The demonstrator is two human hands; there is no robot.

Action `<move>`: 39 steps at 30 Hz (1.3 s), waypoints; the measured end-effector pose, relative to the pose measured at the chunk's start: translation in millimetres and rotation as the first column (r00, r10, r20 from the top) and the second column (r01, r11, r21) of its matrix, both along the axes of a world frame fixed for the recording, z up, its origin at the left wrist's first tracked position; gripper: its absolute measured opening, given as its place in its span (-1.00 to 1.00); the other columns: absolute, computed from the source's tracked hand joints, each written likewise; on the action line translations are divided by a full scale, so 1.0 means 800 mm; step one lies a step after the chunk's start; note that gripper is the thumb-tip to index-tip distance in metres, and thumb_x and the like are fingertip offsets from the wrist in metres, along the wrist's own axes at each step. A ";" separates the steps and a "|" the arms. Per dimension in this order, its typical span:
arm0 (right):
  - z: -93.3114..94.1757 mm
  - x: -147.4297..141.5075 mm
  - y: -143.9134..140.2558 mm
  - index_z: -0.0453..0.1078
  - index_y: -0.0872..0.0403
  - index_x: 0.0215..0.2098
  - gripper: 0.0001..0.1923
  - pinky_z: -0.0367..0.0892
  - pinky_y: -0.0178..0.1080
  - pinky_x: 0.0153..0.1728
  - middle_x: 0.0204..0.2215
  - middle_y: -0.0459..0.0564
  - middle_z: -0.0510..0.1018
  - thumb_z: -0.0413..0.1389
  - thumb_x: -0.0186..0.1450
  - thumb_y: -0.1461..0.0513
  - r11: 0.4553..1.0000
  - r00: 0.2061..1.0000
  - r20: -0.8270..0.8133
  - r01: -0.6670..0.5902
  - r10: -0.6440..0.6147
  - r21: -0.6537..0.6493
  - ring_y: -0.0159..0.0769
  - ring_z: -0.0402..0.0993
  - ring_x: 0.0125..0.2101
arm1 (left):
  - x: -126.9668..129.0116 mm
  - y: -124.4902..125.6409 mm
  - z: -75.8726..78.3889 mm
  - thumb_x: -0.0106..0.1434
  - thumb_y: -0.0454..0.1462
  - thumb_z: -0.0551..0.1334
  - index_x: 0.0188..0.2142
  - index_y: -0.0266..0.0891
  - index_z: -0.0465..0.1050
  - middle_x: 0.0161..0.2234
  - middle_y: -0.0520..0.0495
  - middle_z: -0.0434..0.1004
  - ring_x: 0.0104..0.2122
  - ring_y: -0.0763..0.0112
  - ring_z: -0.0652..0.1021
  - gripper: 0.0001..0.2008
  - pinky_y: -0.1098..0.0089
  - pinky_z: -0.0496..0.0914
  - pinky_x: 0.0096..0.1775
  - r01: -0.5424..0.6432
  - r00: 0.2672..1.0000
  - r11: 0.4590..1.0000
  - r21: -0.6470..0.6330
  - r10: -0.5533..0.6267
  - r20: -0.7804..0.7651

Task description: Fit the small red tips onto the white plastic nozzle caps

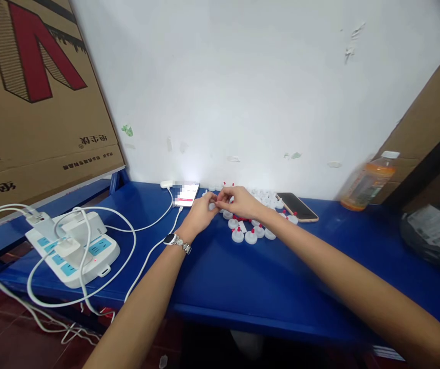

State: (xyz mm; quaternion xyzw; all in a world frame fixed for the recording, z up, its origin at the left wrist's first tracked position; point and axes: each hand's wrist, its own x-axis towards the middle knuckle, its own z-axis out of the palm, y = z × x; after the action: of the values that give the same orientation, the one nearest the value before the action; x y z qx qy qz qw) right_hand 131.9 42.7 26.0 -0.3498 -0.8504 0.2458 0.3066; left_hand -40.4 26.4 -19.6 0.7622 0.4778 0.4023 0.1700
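My left hand (201, 214), with a watch (175, 240) and bracelet at its wrist, is closed in a pinch around what looks like a white plastic cap (212, 206), mostly hidden by the fingers. Against it, the fingertips of my right hand (238, 201) are pinched together; whatever they grip is too small to make out. Around and under the right hand lie several translucent white caps with red tips (251, 236). Behind that hand is a heap of white plastic pieces (268, 198). Small red pieces (245, 220) show between the caps.
Left of my hands a lit phone (186, 195) is plugged into a white cable. A white power strip (71, 277) with looping cables sits at the left edge. A dark phone (298, 206), an orange drink bottle (369, 182) and a black bag (435, 236) are on the right.
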 end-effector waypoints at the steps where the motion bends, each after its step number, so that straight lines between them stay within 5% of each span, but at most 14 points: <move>1: 0.000 0.000 0.001 0.46 0.12 -0.41 -0.92 0.31 -0.31 -0.34 -0.49 -0.07 0.56 0.17 0.22 0.25 1.000 1.000 0.025 0.006 -0.006 0.017 -0.35 0.46 -0.42 | -0.001 0.000 -0.001 0.28 -0.24 0.20 -0.19 -0.24 0.43 -0.25 -0.12 0.59 -0.25 0.25 0.58 -0.85 0.30 0.40 -0.19 -0.007 1.000 1.000 -0.011 0.007 -0.017; 7: -0.009 -0.002 0.023 0.49 0.13 -0.40 -0.88 0.24 -0.32 -0.40 -0.49 -0.06 0.57 0.12 0.25 0.27 0.999 0.988 0.150 0.023 -0.026 0.024 -0.36 0.43 -0.46 | -0.019 0.005 -0.005 0.13 -0.17 0.37 -0.17 -0.25 0.44 -0.16 -0.14 0.53 -0.22 0.26 0.54 -0.69 0.26 0.45 -0.17 -0.010 0.996 0.996 -0.088 0.002 -0.094; 12: -0.015 0.000 0.030 0.53 0.07 -0.37 -0.91 0.20 -0.29 -0.29 -0.47 -0.10 0.57 0.15 0.22 0.29 0.987 0.941 0.332 0.004 -0.058 0.161 -0.34 0.43 -0.41 | -0.018 0.008 -0.012 0.13 -0.31 0.33 -0.26 -0.25 0.45 -0.36 -0.07 0.53 -0.35 0.33 0.54 -0.83 0.30 0.48 -0.26 0.005 0.991 0.982 -0.186 -0.029 -0.129; 18: 0.000 0.000 0.045 0.52 0.07 -0.23 -0.80 0.20 -0.25 -0.26 -0.44 -0.06 0.59 0.11 0.30 0.15 0.964 0.943 0.259 0.157 -0.211 0.215 -0.30 0.44 -0.41 | -0.011 0.005 -0.009 0.18 -0.43 0.23 -0.22 -0.25 0.42 -0.33 -0.09 0.60 -0.35 0.37 0.59 -0.84 0.35 0.50 -0.24 0.049 0.996 0.974 -0.220 -0.065 -0.066; 24: 0.000 -0.052 0.094 0.46 0.09 -0.01 -0.66 0.17 -0.06 -0.01 -0.24 0.04 0.65 0.12 0.31 0.12 0.948 0.859 0.424 0.194 -0.288 0.251 -0.12 0.50 -0.15 | -0.036 0.006 -0.004 0.14 -0.46 0.20 -0.36 -0.26 0.41 -0.46 -0.05 0.57 -0.45 0.38 0.56 -0.89 0.41 0.42 -0.40 -0.094 0.987 0.957 -0.274 0.052 -0.154; 28: -0.007 -0.085 0.111 0.51 0.10 -0.18 -0.81 0.14 -0.01 0.04 -0.20 0.11 0.64 0.17 0.27 0.20 0.958 0.844 0.463 0.184 -0.269 0.221 -0.08 0.50 -0.10 | -0.041 0.009 -0.007 0.18 -0.41 0.20 -0.38 -0.25 0.40 -0.49 -0.04 0.53 -0.48 0.36 0.53 -0.94 0.38 0.40 -0.40 -0.152 0.974 0.954 -0.258 0.100 -0.204; 30: -0.008 -0.088 0.110 0.52 0.10 -0.26 -0.87 0.16 -0.05 0.03 -0.21 0.09 0.64 0.15 0.27 0.24 0.958 0.851 0.449 0.198 -0.273 0.208 -0.11 0.50 -0.11 | -0.040 0.009 -0.008 0.20 -0.36 0.23 -0.34 -0.26 0.40 -0.44 -0.07 0.52 -0.43 0.32 0.54 -0.98 0.32 0.42 -0.33 -0.168 0.969 0.956 -0.240 0.117 -0.216; 34: -0.004 -0.063 0.091 0.52 0.08 -0.20 -0.82 0.26 -0.19 -0.09 -0.21 0.02 0.65 0.09 0.31 0.23 0.952 0.888 0.354 0.239 -0.294 0.191 -0.22 0.51 -0.16 | -0.033 0.004 -0.003 0.24 -0.21 0.27 -0.08 -0.29 0.35 -0.07 -0.24 0.43 -0.21 0.24 0.54 -0.70 0.21 0.45 -0.15 -0.223 0.963 0.973 -0.062 0.210 -0.169; 39: 0.002 -0.003 0.039 0.51 0.13 -0.30 -0.82 0.33 -0.29 -0.30 -0.40 0.00 0.64 0.13 0.28 0.18 0.983 0.982 -0.061 0.174 -0.177 -0.058 -0.33 0.50 -0.39 | -0.006 -0.011 0.010 0.31 -0.09 0.22 0.14 -0.24 0.21 0.12 -0.27 0.32 -0.05 0.20 0.51 -0.51 0.21 0.45 -0.08 -0.106 0.991 0.992 0.062 0.110 -0.074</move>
State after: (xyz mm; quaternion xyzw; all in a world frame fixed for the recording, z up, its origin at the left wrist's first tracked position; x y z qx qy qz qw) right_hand 129.2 73.7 27.9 -0.4230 -0.7990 0.2514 0.3456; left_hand -45.5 17.6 -11.3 0.7548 0.5128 0.3947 0.1072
